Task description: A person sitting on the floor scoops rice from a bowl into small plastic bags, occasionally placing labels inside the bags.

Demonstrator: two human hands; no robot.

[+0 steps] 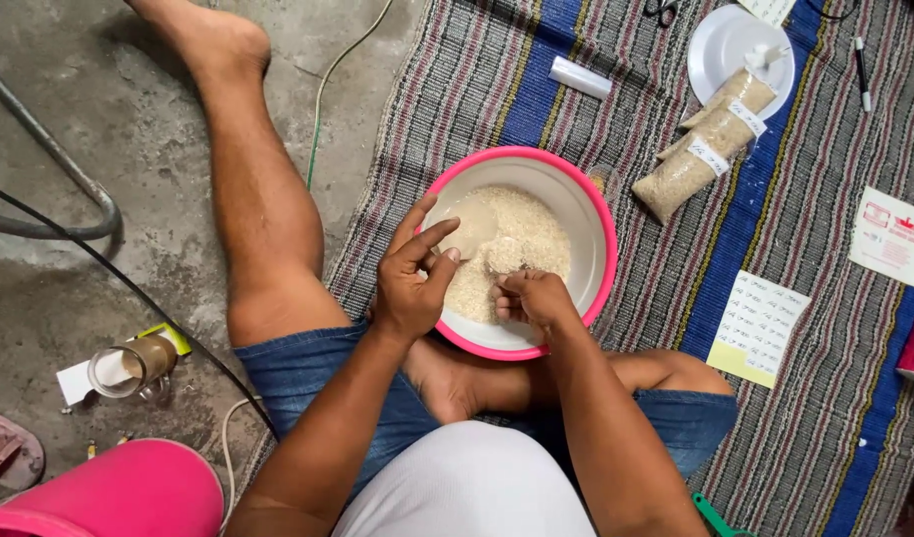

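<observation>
A pink-rimmed bowl [601,214] with a white inside stands on the striped mat in front of my crossed legs, and it holds a heap of rice [537,234]. My left hand [409,280] is at the bowl's near left rim, with thumb and forefinger holding up the mouth of a small clear plastic bag [469,227]. My right hand [535,296] is just right of it over the near rim, fingers pinched on a spoon [507,261] heaped with rice, right at the bag. The spoon's handle is hidden in my fingers.
Filled rice packets with paper labels [701,149] lie beside a white plate [726,45] at the back right. A yellow-edged written sheet [760,326], a black pen [861,60], a white tube [579,77] and a printed card [893,237] lie on the mat. On the concrete at left are a glass mug [134,365], a pink bucket [109,494] and cables.
</observation>
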